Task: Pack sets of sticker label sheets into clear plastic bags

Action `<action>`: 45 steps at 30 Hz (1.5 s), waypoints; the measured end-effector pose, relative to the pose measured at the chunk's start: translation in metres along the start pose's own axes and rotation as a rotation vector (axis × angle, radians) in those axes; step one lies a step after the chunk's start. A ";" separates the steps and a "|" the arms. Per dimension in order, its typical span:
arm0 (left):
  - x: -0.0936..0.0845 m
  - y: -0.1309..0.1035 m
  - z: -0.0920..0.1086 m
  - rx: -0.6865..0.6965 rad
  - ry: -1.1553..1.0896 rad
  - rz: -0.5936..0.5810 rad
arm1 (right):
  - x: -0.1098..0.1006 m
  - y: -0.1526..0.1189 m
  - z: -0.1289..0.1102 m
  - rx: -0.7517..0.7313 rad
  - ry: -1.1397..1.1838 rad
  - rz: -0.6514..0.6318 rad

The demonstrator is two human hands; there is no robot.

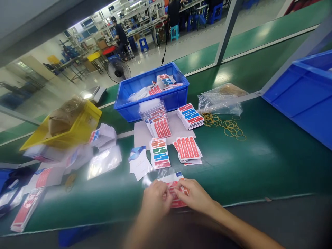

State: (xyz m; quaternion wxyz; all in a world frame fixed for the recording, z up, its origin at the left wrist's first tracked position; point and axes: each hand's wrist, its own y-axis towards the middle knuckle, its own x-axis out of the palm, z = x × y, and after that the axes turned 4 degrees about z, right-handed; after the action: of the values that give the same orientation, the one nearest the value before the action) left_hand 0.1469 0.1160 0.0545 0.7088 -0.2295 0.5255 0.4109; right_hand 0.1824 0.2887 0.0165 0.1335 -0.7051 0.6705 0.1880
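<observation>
Close to the front edge of the green work surface (246,169), my left hand (157,197) and my right hand (194,195) pinch a clear plastic bag with red printed cards (178,200) in it. Their fingers are bent and hide part of the bag. Just beyond lie a stack of cards with coloured strips (160,154) and a stack of red cards (188,149). White and blue leaflets (140,162) rest to the left. Farther back are filled clear packets (158,121) and a stack of red-and-blue cards (190,116).
A blue bin (153,100) with cards stands behind the stacks. Yellow rubber bands (230,128) and a plastic bag (220,100) lie right of it. Another blue bin (301,97) is far right; a yellow bin (85,121) and blurred cards (28,209) are left.
</observation>
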 end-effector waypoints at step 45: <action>0.071 -0.005 0.036 -0.158 0.037 -0.045 | -0.059 -0.081 0.027 0.441 0.317 -0.020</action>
State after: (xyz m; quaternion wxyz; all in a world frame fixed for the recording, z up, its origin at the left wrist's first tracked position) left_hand 0.1792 0.1649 -0.0002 0.6876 -0.3042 0.4993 0.4305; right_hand 0.2592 0.3590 0.0131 0.1791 -0.6862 0.7008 -0.0767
